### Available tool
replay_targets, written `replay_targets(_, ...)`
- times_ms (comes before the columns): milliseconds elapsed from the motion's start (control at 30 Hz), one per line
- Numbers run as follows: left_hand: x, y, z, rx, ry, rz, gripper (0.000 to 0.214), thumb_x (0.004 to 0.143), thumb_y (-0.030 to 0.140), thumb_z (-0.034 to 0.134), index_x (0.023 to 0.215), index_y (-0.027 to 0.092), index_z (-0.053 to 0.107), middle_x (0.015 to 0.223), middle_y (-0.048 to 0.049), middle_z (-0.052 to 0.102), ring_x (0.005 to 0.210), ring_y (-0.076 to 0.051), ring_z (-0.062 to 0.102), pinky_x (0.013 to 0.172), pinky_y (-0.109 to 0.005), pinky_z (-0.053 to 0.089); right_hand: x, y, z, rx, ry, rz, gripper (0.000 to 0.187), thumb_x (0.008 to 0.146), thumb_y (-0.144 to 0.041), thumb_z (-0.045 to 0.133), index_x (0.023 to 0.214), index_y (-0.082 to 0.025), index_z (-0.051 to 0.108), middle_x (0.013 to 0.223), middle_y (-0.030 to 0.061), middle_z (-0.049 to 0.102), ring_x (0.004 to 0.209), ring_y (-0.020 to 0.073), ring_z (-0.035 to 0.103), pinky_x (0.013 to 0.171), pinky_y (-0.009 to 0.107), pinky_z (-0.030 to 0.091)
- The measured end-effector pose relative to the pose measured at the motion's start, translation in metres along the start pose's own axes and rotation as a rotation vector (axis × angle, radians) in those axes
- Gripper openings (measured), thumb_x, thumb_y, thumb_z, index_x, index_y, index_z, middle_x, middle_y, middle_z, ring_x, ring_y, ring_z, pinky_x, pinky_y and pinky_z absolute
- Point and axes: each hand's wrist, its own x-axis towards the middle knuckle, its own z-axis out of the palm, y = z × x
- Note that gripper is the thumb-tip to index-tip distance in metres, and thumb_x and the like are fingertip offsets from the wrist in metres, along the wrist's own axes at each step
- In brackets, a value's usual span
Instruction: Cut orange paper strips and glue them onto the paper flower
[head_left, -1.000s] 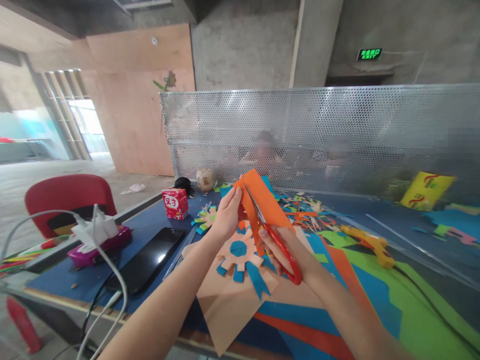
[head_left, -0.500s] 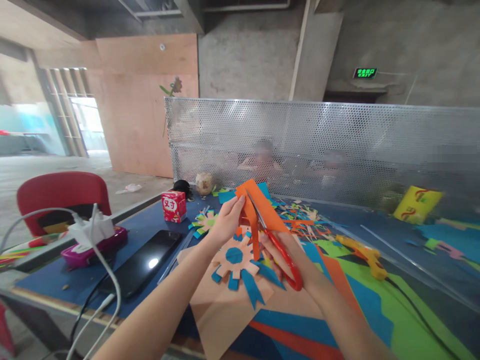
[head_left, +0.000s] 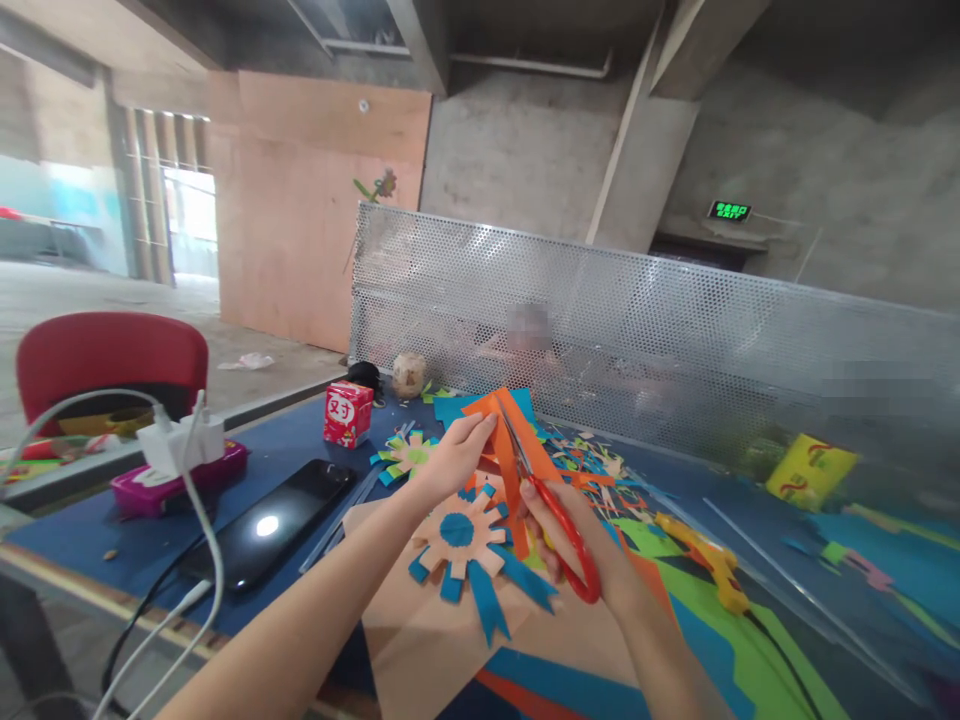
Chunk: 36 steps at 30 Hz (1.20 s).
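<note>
Between the fingers of my left hand [head_left: 459,452] is the upper end of an orange paper sheet [head_left: 536,440]. My right hand [head_left: 581,530] is wrapped round the red handles of a pair of scissors [head_left: 564,525]. The blades lie along the orange sheet, and a cut strip hangs down from it. Below my hands, a peach and blue paper rosette [head_left: 457,530] with two blue tails rests on peach paper [head_left: 416,635]. Farther left lies a smaller paper flower [head_left: 412,455] in green, peach and blue.
A black phone [head_left: 274,525], a purple power strip [head_left: 180,480] with cables and a red box [head_left: 348,414] are on the left. To the right lie paper scraps [head_left: 600,462], a yellow glue gun [head_left: 705,560] and a yellow packet [head_left: 812,470]. A perforated metal screen [head_left: 450,265] stands behind.
The view has tilted and shifted slightly. The scissors have moved a little along the orange sheet, and the cut strip hangs lower. Both hands keep their hold.
</note>
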Motion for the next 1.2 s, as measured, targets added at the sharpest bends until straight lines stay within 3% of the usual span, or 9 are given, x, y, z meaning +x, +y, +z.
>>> replay_targets(167, 0.001, -0.005, -0.002, -0.001, -0.019, -0.027, 0.032, 0.074, 0.046, 0.047, 0.062, 0.016, 0.046, 0.054, 0.0020, 0.050, 0.053, -0.013, 0.054, 0.048, -0.027, 0.050, 0.005, -0.009, 0.001, 0.034, -0.035, 0.017, 0.047, 0.067, -0.067, 0.041, 0.067, -0.021, 0.040, 0.042, -0.0084, 0.036, 0.030, 0.0066, 0.036, 0.031, 0.020, 0.032)
replay_targets(300, 0.001, -0.007, -0.002, -0.011, -0.071, -0.048, 0.033, 0.075, 0.046, 0.045, 0.063, 0.016, 0.049, 0.058, -0.0010, 0.055, 0.057, -0.015, 0.058, 0.050, -0.029, 0.051, 0.008, -0.015, 0.000, 0.076, -0.033, 0.121, 0.047, 0.063, -0.065, 0.049, 0.066, -0.020, 0.041, 0.047, -0.0084, 0.039, 0.029, 0.0047, 0.036, 0.028, 0.019, 0.032)
replay_targets(633, 0.000, -0.008, -0.002, -0.024, -0.022, -0.103, 0.029, 0.078, 0.038, 0.042, 0.065, 0.015, 0.054, 0.063, -0.0039, 0.060, 0.058, -0.017, 0.060, 0.048, -0.027, 0.050, 0.007, -0.016, -0.005, 0.007, 0.024, 0.195, 0.055, 0.057, -0.073, 0.046, 0.060, -0.018, 0.042, 0.040, -0.0082, 0.039, 0.023, 0.0047, 0.034, 0.021, 0.017, 0.026)
replay_targets(800, 0.007, -0.014, -0.010, -0.108, 0.001, -0.141, 0.028, 0.079, 0.035, 0.041, 0.087, 0.015, 0.059, 0.082, -0.0104, 0.066, 0.075, -0.022, 0.063, 0.042, -0.024, 0.048, 0.015, -0.015, -0.019, -0.196, 0.215, 0.094, 0.051, 0.065, -0.071, 0.034, 0.061, -0.021, 0.039, 0.042, -0.0058, 0.041, 0.026, 0.0089, 0.039, 0.025, 0.022, 0.031)
replay_targets(933, 0.013, -0.021, -0.023, -0.159, 0.065, -0.165, 0.029, 0.079, 0.035, 0.043, 0.096, 0.016, 0.057, 0.100, -0.0120, 0.062, 0.078, -0.022, 0.063, 0.041, -0.024, 0.048, 0.024, -0.007, -0.027, -0.360, 0.382, -0.035, 0.038, 0.064, -0.059, 0.048, 0.066, -0.022, 0.038, 0.049, -0.0044, 0.046, 0.040, 0.0127, 0.048, 0.040, 0.026, 0.039)
replay_targets(1033, 0.016, -0.027, -0.028, -0.179, 0.089, -0.189, 0.029, 0.078, 0.036, 0.045, 0.094, 0.016, 0.058, 0.106, -0.0123, 0.060, 0.076, -0.022, 0.064, 0.041, -0.025, 0.049, 0.027, 0.003, -0.019, -0.459, 0.394, -0.145, 0.032, 0.058, -0.044, 0.061, 0.069, -0.022, 0.039, 0.058, -0.0027, 0.052, 0.055, 0.0156, 0.052, 0.055, 0.028, 0.043)
replay_targets(1200, 0.018, -0.028, -0.032, -0.215, 0.082, -0.122, 0.027, 0.076, 0.038, 0.047, 0.090, 0.018, 0.059, 0.095, -0.0098, 0.064, 0.072, -0.021, 0.064, 0.040, -0.022, 0.047, 0.033, 0.011, -0.006, -0.586, 0.405, -0.212, 0.017, 0.060, -0.029, 0.055, 0.065, -0.022, 0.041, 0.062, 0.0009, 0.056, 0.057, 0.0176, 0.052, 0.057, 0.030, 0.041)
